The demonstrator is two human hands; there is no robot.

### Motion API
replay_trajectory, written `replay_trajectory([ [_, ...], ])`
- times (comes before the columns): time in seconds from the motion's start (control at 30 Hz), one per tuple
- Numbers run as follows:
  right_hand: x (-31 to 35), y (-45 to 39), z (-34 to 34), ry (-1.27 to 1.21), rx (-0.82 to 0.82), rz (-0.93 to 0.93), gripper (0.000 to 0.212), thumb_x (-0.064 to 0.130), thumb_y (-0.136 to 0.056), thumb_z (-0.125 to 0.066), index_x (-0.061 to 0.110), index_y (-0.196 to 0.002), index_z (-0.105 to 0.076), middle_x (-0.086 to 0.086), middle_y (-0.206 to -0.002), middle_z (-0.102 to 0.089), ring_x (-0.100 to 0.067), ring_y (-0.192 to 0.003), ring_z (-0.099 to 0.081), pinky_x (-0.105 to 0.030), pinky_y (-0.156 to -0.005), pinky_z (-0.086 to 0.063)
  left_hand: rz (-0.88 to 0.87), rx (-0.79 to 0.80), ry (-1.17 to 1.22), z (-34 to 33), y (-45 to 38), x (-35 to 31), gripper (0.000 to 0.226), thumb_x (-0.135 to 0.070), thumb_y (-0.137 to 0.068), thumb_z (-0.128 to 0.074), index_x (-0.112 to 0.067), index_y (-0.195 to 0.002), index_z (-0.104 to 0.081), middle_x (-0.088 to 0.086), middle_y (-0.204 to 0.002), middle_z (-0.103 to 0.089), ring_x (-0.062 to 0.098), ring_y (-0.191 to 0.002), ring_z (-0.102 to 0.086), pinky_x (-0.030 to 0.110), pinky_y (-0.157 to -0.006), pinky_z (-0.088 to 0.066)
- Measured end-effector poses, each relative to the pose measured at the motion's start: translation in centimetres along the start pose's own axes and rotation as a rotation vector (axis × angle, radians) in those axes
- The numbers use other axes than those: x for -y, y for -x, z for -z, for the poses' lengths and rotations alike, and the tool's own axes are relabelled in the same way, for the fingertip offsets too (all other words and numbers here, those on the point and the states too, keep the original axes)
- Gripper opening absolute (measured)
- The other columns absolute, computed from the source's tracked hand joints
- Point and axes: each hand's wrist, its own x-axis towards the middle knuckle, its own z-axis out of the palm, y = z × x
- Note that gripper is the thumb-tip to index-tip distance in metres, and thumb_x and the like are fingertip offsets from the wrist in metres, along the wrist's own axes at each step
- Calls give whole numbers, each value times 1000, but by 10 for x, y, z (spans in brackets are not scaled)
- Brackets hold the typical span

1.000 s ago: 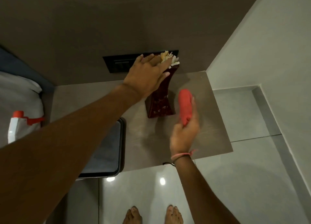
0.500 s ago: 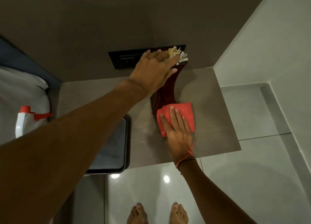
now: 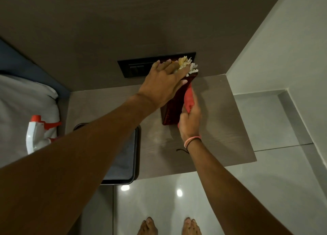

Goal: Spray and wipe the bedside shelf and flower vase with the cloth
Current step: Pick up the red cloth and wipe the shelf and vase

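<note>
I find no text, label, brand or number I can read anywhere in my view. The spray bottle [image 3: 38,136] on the bed shows only plain white plastic with a red trigger, and the dark switch panel [image 3: 136,69] on the wall carries no marking I can make out.

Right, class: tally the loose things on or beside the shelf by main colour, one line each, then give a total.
Red: 2, the cloth held by the right hand and the vase steadied by the left hand.
White: 1, the spray bottle on the bed.
Black: 1, the tray.
Total: 4
</note>
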Motion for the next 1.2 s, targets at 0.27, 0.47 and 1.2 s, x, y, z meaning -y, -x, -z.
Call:
replay_trajectory([
  [0.27, -47, 63, 29, 670, 186, 169, 78, -12, -88, -51, 23, -155, -31, -3, -165, -29, -22, -152, -26, -38, -119, -36, 13, 7, 16, 2, -1, -2, 56, -42, -107, -28, -30, -159, -13, 13, -166, -26, 34, -155, -20, 53, -127, -13],
  [0.47, -45, 83, 30, 679, -29, 316, 65, 11, -89, -43, 18, -154, -35, -14, -160, -38, -26, -145, -35, -53, -112, -43, 9, 48, 15, 6, -1, -1, 56, -41, -108, -26, -29, -160, -10, 13, -167, -22, 35, -156, -17, 53, -128, -12],
  [1.2, -29, 111, 55, 230, 34, -105, 61, -2, -92, -57, 32, -142, -49, 10, -142, -54, -12, -128, -53, -33, -101, -51, -6, -19, -65, -10, 12, -8, 57, -43, -107, -27, -30, -160, -10, 15, -166, -23, 36, -154, -19, 54, -127, -14],
])
